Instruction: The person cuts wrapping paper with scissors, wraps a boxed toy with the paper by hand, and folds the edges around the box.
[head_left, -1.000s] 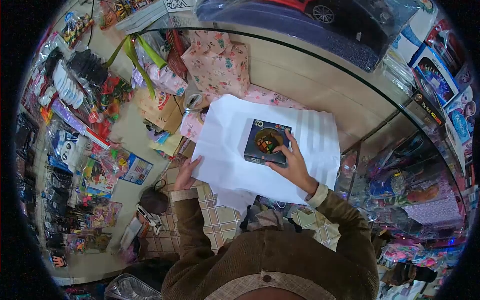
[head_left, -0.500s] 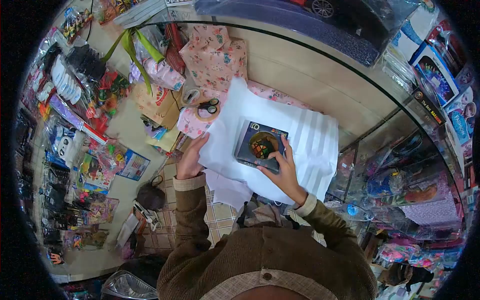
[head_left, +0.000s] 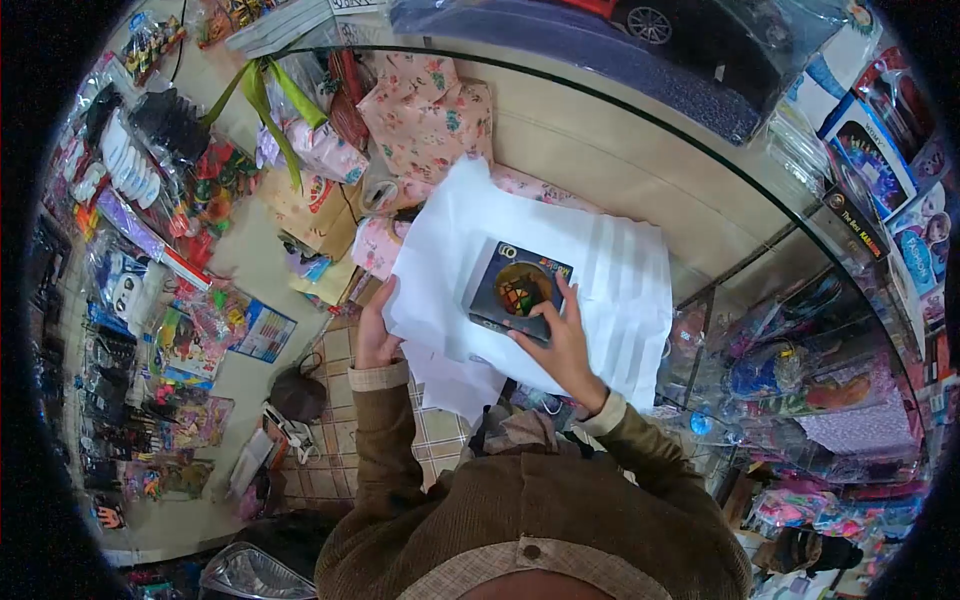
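A large white paper sheet [head_left: 610,270] is spread in front of me, with fold lines across its right part. On it lies a dark box [head_left: 487,296] with a round window showing a coloured cube puzzle. My right hand [head_left: 562,345] grips the box at its lower right corner, with fingers on its top and side. At the sheet's left edge, my left hand [head_left: 376,325] holds the paper, its thumb hidden or partly covered. Under the sheet's lower left edge, another piece of white paper [head_left: 450,382] shows.
Pink floral wrapping paper [head_left: 430,115] stands behind the sheet, near a tape roll [head_left: 379,193]. A brown paper bag [head_left: 318,215] is at the left, beside packaged goods. A glass shelf edge [head_left: 640,100] curves above; a glass case [head_left: 790,370] is at the right.
Since half a second ago, my left hand has moved slightly left and down with the paper's left edge, which now covers the scissors. The box stays under my right hand, having shifted left since the earliest frame.
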